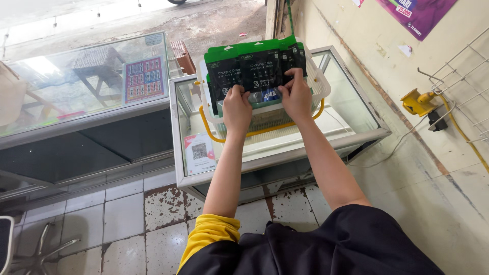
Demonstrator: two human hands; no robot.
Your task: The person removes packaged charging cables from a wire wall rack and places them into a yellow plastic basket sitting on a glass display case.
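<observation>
Both of my hands reach out over a glass display case [285, 155]. My left hand [237, 109] and my right hand [297, 94] grip a fanned stack of black and green cable packets [254, 69], holding them by their lower edges. The packets hang over a white plastic basket [318, 84] with yellow handles that rests on the glass top. More small items lie inside the basket, mostly hidden by the packets and my hands.
A larger glass counter [86, 86] stands to the left with a printed card on it. A small code card [199, 152] lies on the near case. At right, a beige wall carries a yellow plug [416, 102], cables and a wire rack [466, 81]. Worn floor tiles lie below.
</observation>
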